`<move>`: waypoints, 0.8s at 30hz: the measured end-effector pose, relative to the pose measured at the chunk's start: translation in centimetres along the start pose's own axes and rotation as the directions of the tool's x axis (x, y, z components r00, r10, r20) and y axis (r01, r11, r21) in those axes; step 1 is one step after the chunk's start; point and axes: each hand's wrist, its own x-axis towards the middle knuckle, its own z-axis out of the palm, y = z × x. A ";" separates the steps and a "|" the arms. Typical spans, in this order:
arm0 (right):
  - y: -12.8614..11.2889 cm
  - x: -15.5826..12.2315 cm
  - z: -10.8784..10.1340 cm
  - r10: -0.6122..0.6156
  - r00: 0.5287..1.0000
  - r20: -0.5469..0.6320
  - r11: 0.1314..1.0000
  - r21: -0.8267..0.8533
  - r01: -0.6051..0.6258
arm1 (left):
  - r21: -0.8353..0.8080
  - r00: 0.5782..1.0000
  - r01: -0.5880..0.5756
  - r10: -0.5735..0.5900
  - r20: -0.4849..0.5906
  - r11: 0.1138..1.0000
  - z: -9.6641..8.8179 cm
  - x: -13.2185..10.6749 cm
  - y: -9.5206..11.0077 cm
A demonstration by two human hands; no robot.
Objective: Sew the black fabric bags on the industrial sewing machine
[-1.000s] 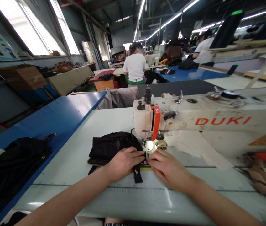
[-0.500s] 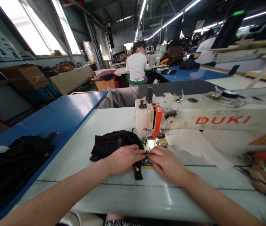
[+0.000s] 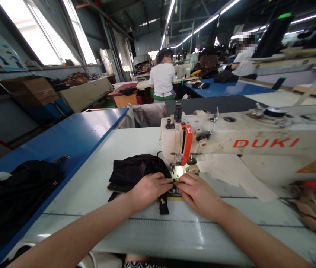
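Note:
A black fabric piece [image 3: 135,170] with a strap lies on the white sewing table [image 3: 91,193], its edge under the needle of a cream DUKI sewing machine [image 3: 230,143]. My left hand [image 3: 149,189] rests on the fabric's right edge with fingers curled, pressing it down. My right hand [image 3: 199,193] lies just right of it, fingertips pinched at the fabric by the presser foot. The two hands almost touch in front of the needle. A short black strap end [image 3: 163,204] with a metal piece sticks out below my left hand.
A pile of black bags [image 3: 12,193] lies on the blue table [image 3: 71,137] at left. White paper sheets [image 3: 230,171] lie under the machine arm. Wooden handles [image 3: 314,216] lie at far right. People in white shirts [image 3: 162,80] sit at machines farther back.
Both hands have shifted slightly up toward the needle with the fabric's edge; the fabric has moved a little away from me. The view has drifted slightly.

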 end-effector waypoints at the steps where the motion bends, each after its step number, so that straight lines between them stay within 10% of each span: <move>1: 0.1 0.1 0.0 0.009 1.000 -0.004 1.000 -0.010 -0.009 | 0.002 1.000 -0.001 0.001 -0.001 1.000 0.0 0.1 -0.1; 24: 0.9 1.3 0.2 0.139 0.990 0.027 0.974 -0.183 -0.131 | -0.028 0.998 0.005 -0.007 -0.059 1.000 0.3 2.2 -2.2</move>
